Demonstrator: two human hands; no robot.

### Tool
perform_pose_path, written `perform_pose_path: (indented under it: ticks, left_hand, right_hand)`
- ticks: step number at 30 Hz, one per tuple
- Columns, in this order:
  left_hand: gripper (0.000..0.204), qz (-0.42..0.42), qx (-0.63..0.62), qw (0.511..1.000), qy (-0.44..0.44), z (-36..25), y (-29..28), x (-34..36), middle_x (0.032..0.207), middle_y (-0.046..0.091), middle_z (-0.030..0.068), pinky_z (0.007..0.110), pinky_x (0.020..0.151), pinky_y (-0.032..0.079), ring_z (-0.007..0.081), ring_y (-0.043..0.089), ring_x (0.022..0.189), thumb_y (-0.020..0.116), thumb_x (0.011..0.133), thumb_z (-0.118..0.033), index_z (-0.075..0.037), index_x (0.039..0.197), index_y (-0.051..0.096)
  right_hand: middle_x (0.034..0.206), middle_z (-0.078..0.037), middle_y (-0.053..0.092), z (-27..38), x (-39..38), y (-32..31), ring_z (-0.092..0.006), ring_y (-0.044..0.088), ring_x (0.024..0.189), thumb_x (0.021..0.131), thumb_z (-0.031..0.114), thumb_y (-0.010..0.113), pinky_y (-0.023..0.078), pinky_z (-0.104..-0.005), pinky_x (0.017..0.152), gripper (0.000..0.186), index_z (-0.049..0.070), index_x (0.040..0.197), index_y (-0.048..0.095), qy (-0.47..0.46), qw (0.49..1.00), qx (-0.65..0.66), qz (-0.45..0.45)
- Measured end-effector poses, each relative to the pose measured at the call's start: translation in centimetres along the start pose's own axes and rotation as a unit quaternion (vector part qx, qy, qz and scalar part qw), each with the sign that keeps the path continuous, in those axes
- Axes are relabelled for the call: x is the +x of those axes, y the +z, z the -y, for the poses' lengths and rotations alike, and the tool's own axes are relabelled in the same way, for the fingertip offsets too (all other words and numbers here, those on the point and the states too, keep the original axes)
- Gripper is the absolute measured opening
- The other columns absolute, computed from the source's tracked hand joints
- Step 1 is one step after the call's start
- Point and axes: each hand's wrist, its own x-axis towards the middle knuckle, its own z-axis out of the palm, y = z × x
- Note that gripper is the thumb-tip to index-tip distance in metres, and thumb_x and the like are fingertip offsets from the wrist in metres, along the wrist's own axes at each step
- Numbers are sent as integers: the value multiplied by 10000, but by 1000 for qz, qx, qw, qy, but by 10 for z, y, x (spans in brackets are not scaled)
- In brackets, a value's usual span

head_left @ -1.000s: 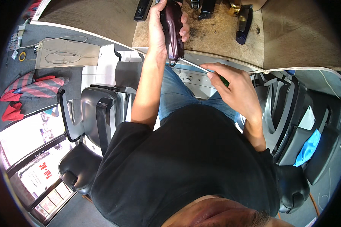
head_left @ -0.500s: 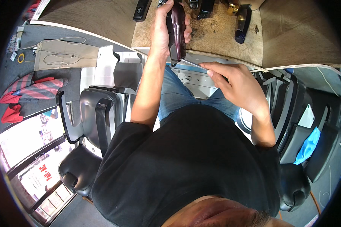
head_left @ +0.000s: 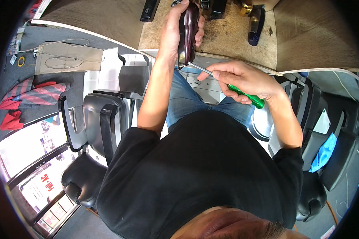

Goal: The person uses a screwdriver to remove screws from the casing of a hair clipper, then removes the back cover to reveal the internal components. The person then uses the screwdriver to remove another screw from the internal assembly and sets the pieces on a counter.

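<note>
My left hand (head_left: 172, 36) is wrapped round a glossy dark maroon hair clipper (head_left: 188, 30), held lengthwise over the counter's front edge. In my right hand (head_left: 243, 79) is a screwdriver (head_left: 256, 100) with a green handle and a thin metal shaft. The shaft's tip meets the clipper's near end, or lies right beside it; I cannot tell which. My right fingers close round the shaft and the upper handle, and the butt of the handle sticks out below the palm. The clipper's far end is partly behind my left thumb.
On the worn counter (head_left: 235, 47) lie a dark trimmer-like device (head_left: 256, 26), a black oblong item (head_left: 150, 10) and several small black things at the back. Black padded chairs (head_left: 103, 123) stand on both sides. A blue cloth (head_left: 324, 153) lies on the right-hand one.
My right hand has turned and shifted slightly right, bringing the screwdriver's green handle into sight. The clipper has moved very little in my left hand.
</note>
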Motion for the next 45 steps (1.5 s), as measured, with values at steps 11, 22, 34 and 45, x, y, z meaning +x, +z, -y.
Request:
perform_pose_path:
  ticks: [11, 22, 34, 45]
  left_hand:
    - [445, -5, -4, 1000, 5, 2, 2, 0, 779, 609, 83, 290, 455, 453, 148, 545, 518, 501, 1040, -490, -69, 1175, 552]
    - [425, -32, 106, 994, 14, -3, 13, -4, 752, 620, 75, 282, 434, 457, 133, 560, 501, 517, 1034, -462, -46, 1016, 603]
    - [464, -58, 94, 994, 13, -2, 12, -1, 755, 639, 84, 293, 454, 471, 146, 572, 516, 528, 1028, -468, -28, 896, 592]
    - [442, -89, 61, 994, 11, 2, 8, 6, 766, 628, 96, 309, 447, 469, 167, 576, 521, 555, 1017, -476, -38, 957, 571]
  right_hand:
    - [864, -195, 733, -11, -10, 42, -411, 698, 786, 1031, 139, 589, 542, -493, 734, 286, 85, 1298, 676, -123, 813, -503, -267]
    - [998, -239, 716, 2, 5, 4, -425, 694, 991, 1063, 150, 519, 518, -516, 839, 245, 33, 1219, 666, -91, 945, -296, -107]
    - [743, -73, 676, 1, -8, 46, -265, 702, 661, 814, 73, 673, 564, -381, 600, 454, 121, 1263, 722, -130, 657, -675, -309]
    - [829, -66, 691, -1, -8, 33, -207, 725, 792, 799, 114, 708, 609, -342, 630, 277, 62, 1071, 689, -203, 581, -702, -357]
